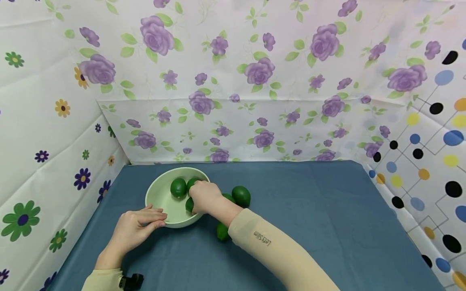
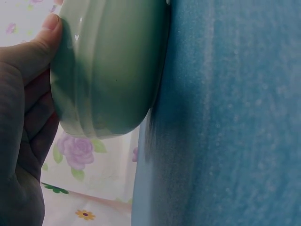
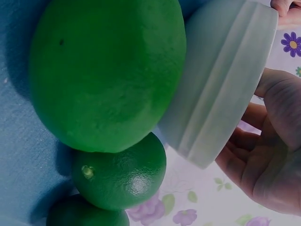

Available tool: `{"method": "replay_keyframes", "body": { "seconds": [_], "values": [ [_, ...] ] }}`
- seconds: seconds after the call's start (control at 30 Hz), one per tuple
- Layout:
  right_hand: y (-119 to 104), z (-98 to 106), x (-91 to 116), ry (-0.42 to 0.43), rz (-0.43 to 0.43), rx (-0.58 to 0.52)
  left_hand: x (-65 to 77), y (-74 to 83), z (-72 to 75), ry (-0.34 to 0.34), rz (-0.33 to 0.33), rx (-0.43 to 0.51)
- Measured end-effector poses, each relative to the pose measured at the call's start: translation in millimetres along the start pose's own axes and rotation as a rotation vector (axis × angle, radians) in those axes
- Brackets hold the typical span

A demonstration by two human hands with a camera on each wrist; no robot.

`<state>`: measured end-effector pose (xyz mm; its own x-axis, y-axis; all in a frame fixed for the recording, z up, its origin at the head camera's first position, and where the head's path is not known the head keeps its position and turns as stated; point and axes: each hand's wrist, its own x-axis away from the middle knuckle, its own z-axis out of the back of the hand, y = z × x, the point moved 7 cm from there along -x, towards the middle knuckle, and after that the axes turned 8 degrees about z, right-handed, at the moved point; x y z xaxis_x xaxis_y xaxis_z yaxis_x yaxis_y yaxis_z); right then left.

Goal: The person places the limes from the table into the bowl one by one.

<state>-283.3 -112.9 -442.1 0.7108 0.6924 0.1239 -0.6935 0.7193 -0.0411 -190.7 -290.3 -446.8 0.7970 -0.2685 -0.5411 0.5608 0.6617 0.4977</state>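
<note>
- While the left hand (image 1: 134, 228) steadies at the lower left of the head frame, its fingers lie nearly straight over the near rim of the pale green bowl (image 1: 156, 198), with the thumb on the outer side, so that the rim is pinched between them.
- The left forearm rises from the bottom edge in a cream sleeve (image 1: 102, 281), a dark device (image 1: 132, 281) at the wrist.
- The right hand (image 1: 206, 197) comes in over the bowl's right rim, back of the hand upward and fingers pointing down inside; its fingertips are hidden, so I cannot tell whether they pinch a fruit.
- Its forearm slants from the bottom edge up and leftward across the frame's centre, the sleeve lettered.
- The bowl sits left of centre, upright on the blue cloth (image 1: 327, 226).
- Three green fruits lie in it: one (image 1: 178, 188) in plain sight, two others (image 1: 193, 182) (image 1: 189, 205) partly covered by the right hand.
- Outside, just right of the bowl, one fruit (image 1: 242, 197) lies beyond the right wrist, another (image 1: 228, 197) half hidden behind it, a third (image 1: 222, 232) below it.
</note>
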Motion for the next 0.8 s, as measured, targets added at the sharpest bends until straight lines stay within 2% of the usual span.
{"method": "replay_keyframes", "body": {
  "seconds": [0.3, 0.8],
  "values": [
    [-5.7, -0.1, -4.2, -0.050, -0.008, 0.076, -0.3, 1.0, 0.6, 0.007, 0.000, 0.004],
    [-8.9, -2.1, -3.0, -0.114, -0.051, 0.120, 0.3, 0.4, 0.6, 0.000, 0.012, 0.007]
  ]
}}
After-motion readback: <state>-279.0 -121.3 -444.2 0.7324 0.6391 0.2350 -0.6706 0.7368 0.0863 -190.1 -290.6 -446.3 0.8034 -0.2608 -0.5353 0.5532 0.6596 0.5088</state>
